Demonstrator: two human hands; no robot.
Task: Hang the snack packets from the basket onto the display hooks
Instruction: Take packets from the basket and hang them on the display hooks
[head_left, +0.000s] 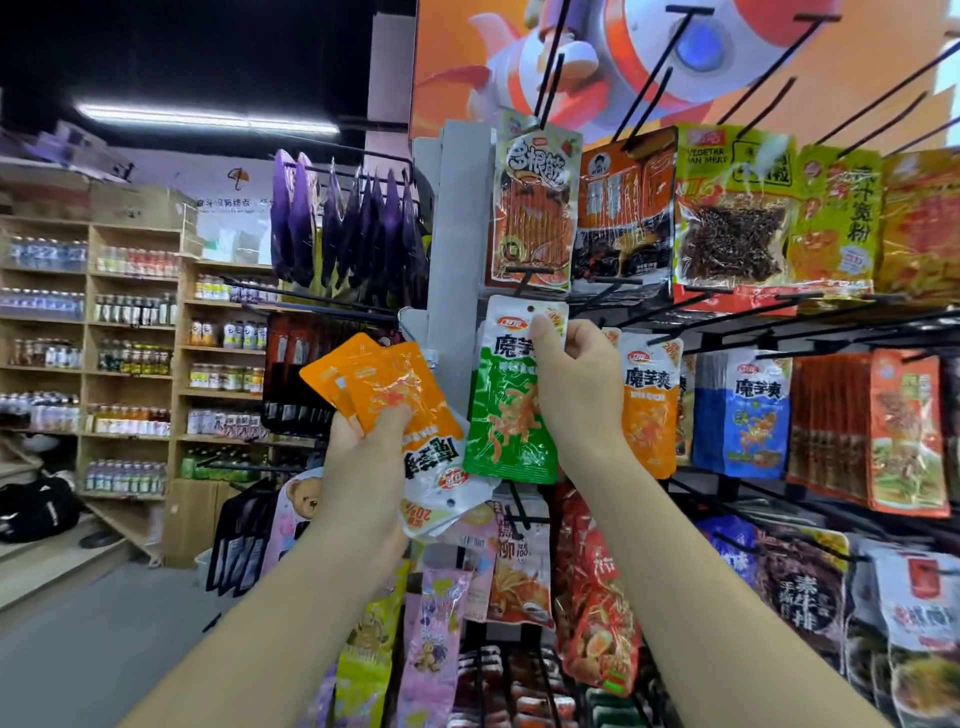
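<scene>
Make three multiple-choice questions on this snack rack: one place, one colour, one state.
1. Where is the green and white plastic snack packet relative to the hanging blue plastic snack packet?
A. left of it
B. right of it
C. directly above it

2. What colour are the flat foil snack packets in the left grip?
A. purple
B. orange
C. blue

3. How does the right grip hold the green packet?
A. flat on an open palm
B. by its bottom corner
C. pinched near its top edge

Answers: 1 A, the green packet is left of the blue one. 2 B, the fanned bunch is orange. 3 C, the pinch sits at its white top.
</scene>
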